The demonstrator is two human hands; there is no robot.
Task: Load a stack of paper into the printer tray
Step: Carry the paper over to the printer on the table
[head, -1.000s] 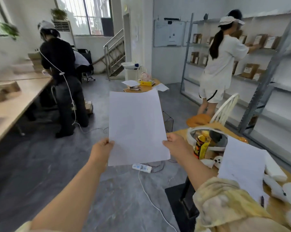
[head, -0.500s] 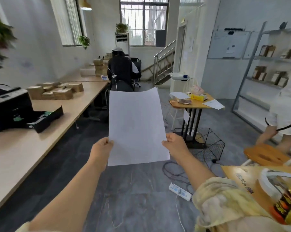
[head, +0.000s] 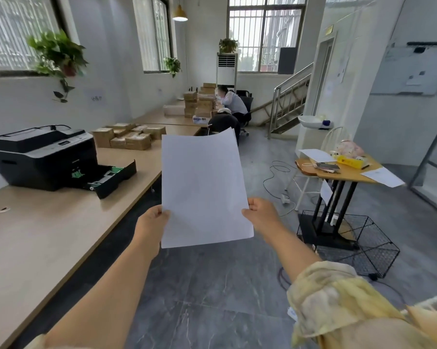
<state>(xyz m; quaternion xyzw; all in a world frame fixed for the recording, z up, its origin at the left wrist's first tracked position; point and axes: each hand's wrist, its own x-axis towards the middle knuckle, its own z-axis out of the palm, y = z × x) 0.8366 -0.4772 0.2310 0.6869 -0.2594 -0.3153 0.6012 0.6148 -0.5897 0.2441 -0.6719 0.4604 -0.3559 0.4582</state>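
I hold a thin stack of white paper (head: 202, 190) upright in front of me, over the floor. My left hand (head: 152, 222) grips its lower left edge and my right hand (head: 261, 214) grips its lower right edge. A black printer (head: 41, 152) stands on the long wooden table (head: 36, 235) at the left. Its paper tray (head: 111, 176) is pulled out toward the table's edge, open, with green guides showing inside. The paper is to the right of the tray and apart from it.
Cardboard boxes (head: 126, 137) sit on the table beyond the printer. Two people (head: 228, 112) are at the far end. A small round table (head: 338, 170) with papers, a wire basket (head: 350, 243), a white chair and floor cables are on the right.
The view has swung left: the printer and its open tray are now fully in sight on the left. Both hands keep the same grip on the paper.
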